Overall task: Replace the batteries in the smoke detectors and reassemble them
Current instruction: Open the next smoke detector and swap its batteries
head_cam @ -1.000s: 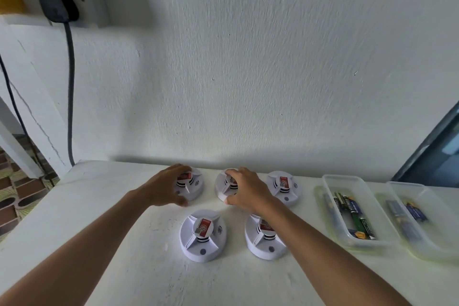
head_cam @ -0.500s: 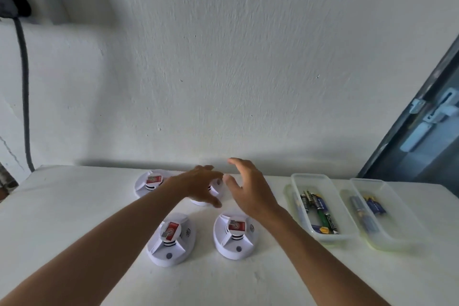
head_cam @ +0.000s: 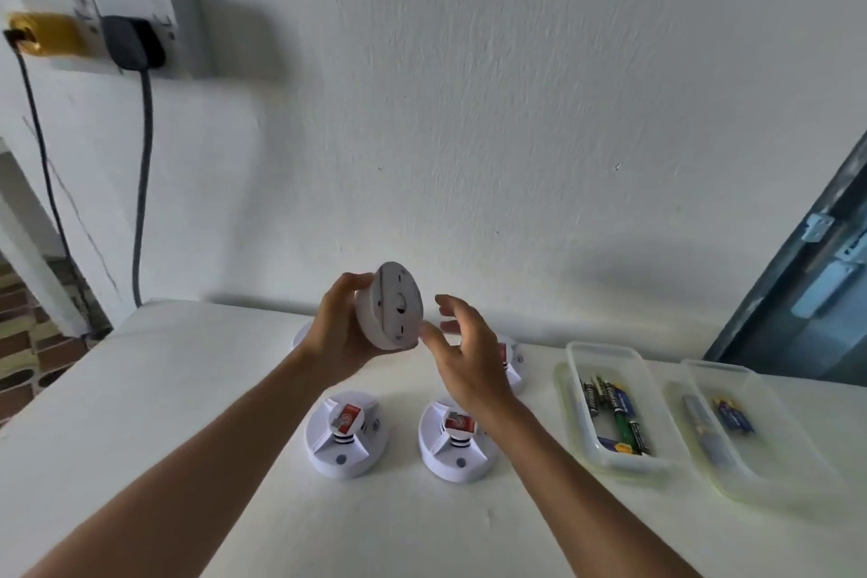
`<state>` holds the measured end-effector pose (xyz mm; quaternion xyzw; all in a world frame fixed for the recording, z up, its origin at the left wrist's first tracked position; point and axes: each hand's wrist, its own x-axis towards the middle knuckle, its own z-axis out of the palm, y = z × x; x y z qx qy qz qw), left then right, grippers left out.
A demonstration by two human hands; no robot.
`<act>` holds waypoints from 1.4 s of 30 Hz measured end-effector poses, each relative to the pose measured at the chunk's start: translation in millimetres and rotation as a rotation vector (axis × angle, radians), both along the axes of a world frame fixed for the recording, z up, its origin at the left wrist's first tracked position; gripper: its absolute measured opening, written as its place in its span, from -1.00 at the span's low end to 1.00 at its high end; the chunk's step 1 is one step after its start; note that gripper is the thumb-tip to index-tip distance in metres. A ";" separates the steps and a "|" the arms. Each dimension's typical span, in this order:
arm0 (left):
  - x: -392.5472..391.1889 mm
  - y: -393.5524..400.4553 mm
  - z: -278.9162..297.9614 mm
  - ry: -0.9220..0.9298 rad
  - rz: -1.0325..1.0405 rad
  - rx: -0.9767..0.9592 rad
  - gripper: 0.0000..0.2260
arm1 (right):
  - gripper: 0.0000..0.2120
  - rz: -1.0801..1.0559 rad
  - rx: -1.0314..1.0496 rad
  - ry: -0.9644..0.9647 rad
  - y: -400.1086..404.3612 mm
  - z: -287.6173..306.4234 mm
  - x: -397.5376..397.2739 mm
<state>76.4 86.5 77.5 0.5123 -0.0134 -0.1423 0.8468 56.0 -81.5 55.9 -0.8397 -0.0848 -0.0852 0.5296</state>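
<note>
Far-left detector mostly hidden behind left forearm; battery labels perhaps unreadable.

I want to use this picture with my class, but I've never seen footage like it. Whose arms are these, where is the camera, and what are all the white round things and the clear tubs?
No machine here: the arms belong to a person wearing a wide-angle camera on the head, looking forward and down, so you see the scene as they do. The left hand grips a white smoke detector lifted off the table and turned so its flat back faces the right hand, which is open beside it and holds nothing. On the white table sit more detectors, two in front and others partly hidden behind the hands. To the right are two clear plastic tubs containing batteries.
</note>
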 end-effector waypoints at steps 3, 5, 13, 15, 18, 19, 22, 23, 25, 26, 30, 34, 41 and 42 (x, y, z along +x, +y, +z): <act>-34.4 8.6 3.6 -0.019 0.035 -0.189 -0.55 | -0.59 0.062 0.066 -0.041 29.3 9.9 -16.3; -47.2 9.7 2.6 -0.032 0.045 -0.240 -0.55 | -0.55 0.078 0.068 -0.045 36.5 13.6 -22.1; -87.5 34.5 0.6 -0.191 0.273 -0.163 -0.60 | -0.41 0.204 0.103 0.026 75.2 33.3 -50.4; -94.6 38.4 -0.8 -0.239 0.357 -0.055 -0.61 | -0.39 0.279 0.111 0.098 76.8 39.6 -51.0; -101.8 42.3 -4.6 -0.311 0.427 0.106 -0.56 | -0.31 0.412 0.039 0.184 73.1 49.7 -51.7; -103.8 42.4 -5.6 -0.322 0.434 0.140 -0.53 | -0.29 0.440 0.006 0.205 72.6 52.2 -52.1; -107.7 40.0 -7.6 -0.342 0.438 0.208 -0.51 | -0.26 0.484 -0.085 0.243 72.1 56.8 -53.8; -108.2 39.1 -7.6 -0.339 0.436 0.223 -0.50 | -0.26 0.490 -0.097 0.250 72.1 57.2 -53.8; -109.6 36.5 -6.9 -0.332 0.429 0.253 -0.47 | -0.27 0.486 -0.102 0.255 71.2 56.2 -54.9; -109.7 35.4 -6.7 -0.327 0.429 0.268 -0.46 | -0.27 0.478 -0.102 0.250 70.9 54.9 -55.1; -112.4 30.7 -4.7 -0.305 0.464 0.290 -0.45 | -0.27 0.456 -0.076 0.240 71.5 47.2 -53.7; -112.6 27.6 -2.3 -0.265 0.481 0.288 -0.57 | -0.31 0.458 -0.074 0.228 70.9 45.1 -52.8; -113.6 27.1 -5.4 -0.186 0.446 0.310 -0.57 | -0.35 0.501 -0.146 0.232 64.5 41.7 -53.8; -112.3 30.2 -5.7 -0.121 0.396 0.230 -0.56 | -0.36 0.507 -0.144 0.242 63.6 40.9 -53.7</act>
